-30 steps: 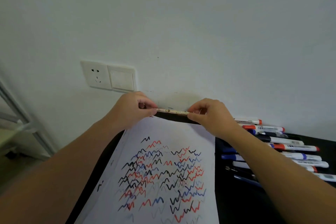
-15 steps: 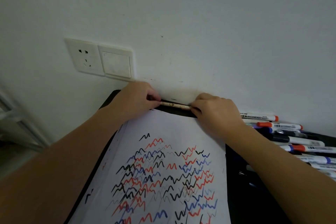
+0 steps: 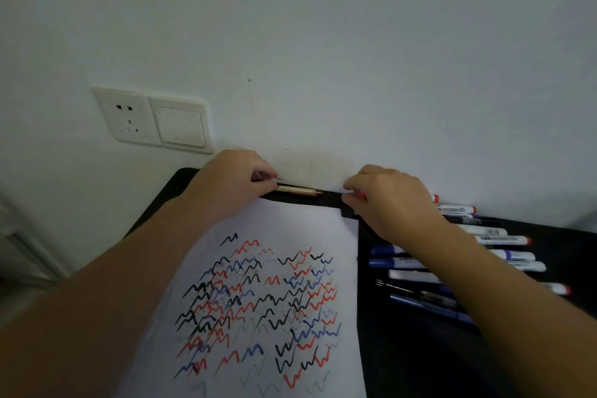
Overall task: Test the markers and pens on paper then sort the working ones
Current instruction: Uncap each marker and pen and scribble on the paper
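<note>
Now our two hands have come apart: half a second ago both held the ends of one thin pale pencil, and here only the left hand (image 3: 231, 182) keeps it. Its fingers are curled round the butt of the pencil (image 3: 298, 191), a slim wooden stick with a dark tip pointing right, lying along the far edge of the black tabletop (image 3: 403, 359) against the wall (image 3: 323, 42). A second thin dark point shows just above it at the same fingers; we cannot tell what it is. The right hand (image 3: 392, 200) sits near the top right corner of the paper (image 3: 274, 220), fingers bent and pinching something small with a red bit showing; we cannot make out what.

The paper is a smooth white sheet crowded with black, red and blue zigzags. Right of it, partly under our right forearm, lie the markers (image 3: 504, 239), round white barrels with red, blue and black caps, side by side, and nearer us thinner pens (image 3: 426, 296).

The wall closes off the far edge; a socket plate (image 3: 151, 118) sits up left. Open tabletop remains at the near right.
</note>
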